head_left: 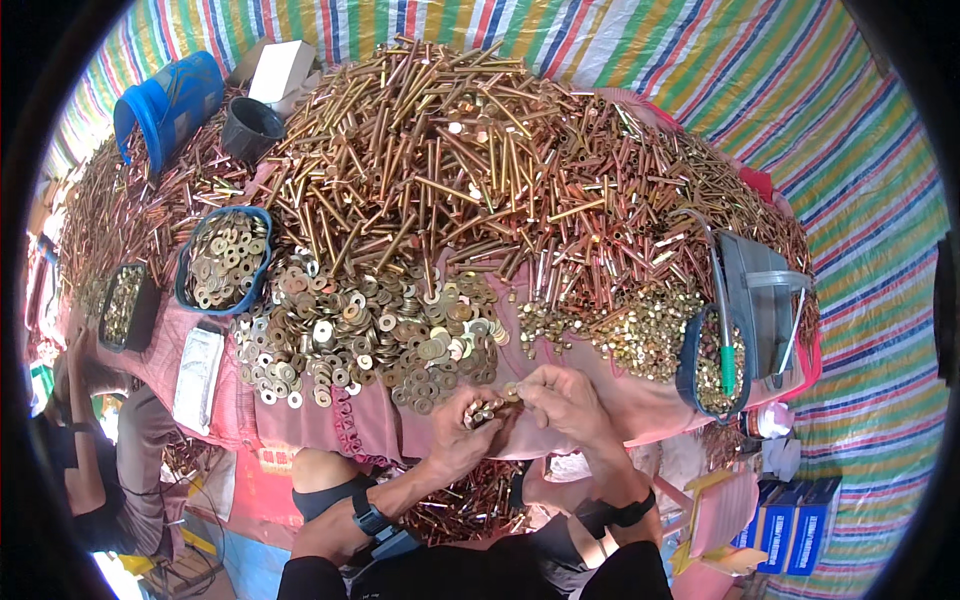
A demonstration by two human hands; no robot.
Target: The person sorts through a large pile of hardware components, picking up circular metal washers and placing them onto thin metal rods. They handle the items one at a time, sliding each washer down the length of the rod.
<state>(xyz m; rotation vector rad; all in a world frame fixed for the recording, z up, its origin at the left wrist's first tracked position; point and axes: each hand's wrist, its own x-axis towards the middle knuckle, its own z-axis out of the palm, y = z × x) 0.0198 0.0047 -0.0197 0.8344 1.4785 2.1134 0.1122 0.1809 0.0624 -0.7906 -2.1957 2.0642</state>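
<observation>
My left hand point(460, 432) is closed around a bundle of brass-coloured bolts point(482, 412), their ends showing between thumb and fingers. Just to the right, my right hand point(565, 405) pinches a small gold-coloured piece point(511, 389) against the bundle; whether it is a nut or a washer is too small to tell. Beyond my hands, a heap of flat washers point(345, 330) spreads over the pink cloth point(375, 425). Loose nuts point(640, 335) lie in a pile to the right. Behind them rises a large mound of long metal bolts and sleeves point(420, 160).
Washers fill a blue tub point(184, 270); nuts fill a dark container point(150, 310) and a blue one point(690, 375). A blue bucket point(190, 100) and black pot point(255, 130) rest on the mound. A grey bin point(765, 270) stands right. Another person point(110, 470) sits left.
</observation>
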